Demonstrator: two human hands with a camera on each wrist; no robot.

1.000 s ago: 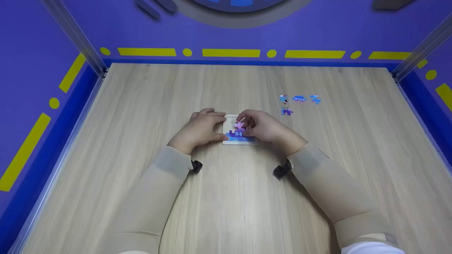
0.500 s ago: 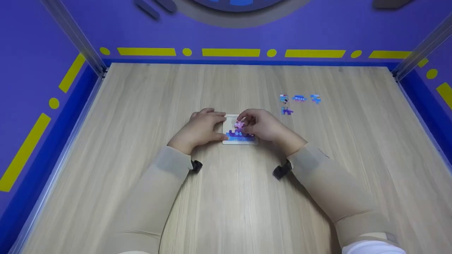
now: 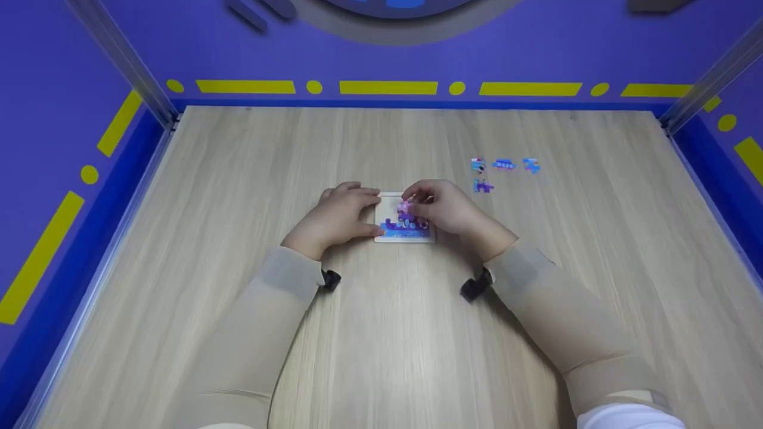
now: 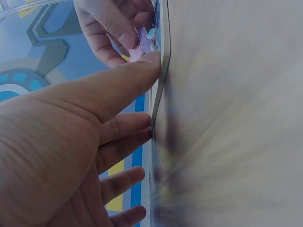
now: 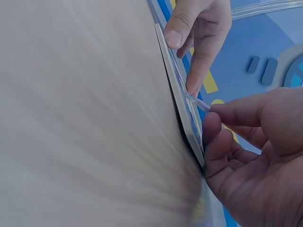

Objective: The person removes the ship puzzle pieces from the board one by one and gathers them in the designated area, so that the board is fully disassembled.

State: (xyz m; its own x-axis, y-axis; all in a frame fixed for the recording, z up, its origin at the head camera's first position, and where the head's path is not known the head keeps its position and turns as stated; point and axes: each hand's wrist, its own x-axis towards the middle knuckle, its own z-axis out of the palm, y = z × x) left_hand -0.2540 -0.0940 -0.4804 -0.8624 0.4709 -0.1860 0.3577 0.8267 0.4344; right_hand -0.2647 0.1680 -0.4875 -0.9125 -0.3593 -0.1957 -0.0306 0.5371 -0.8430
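The puzzle tray point(image 3: 403, 241) lies about midway between the left and right edges of the worktop point(image 3: 381, 333). The right hand point(image 3: 446, 207) has its grip on a pink-and-purple puzzle piece point(image 3: 405, 207), pinched over the tray's right half. The head view sees the piece from above; the right wrist view shows its slant, the lower end at the tray and the upper end between thumb and finger. The left hand point(image 3: 332, 218) has a released grip, extended thumb and fingers resting at the tray's left corners; only the left wrist view shows two fingers spread apart from the tray. Joined purple-and-blue pieces point(image 3: 405, 233) line the tray's near edge. The head view alone shows four loose pieces point(image 3: 504, 164) towards the worktop's far right corner.
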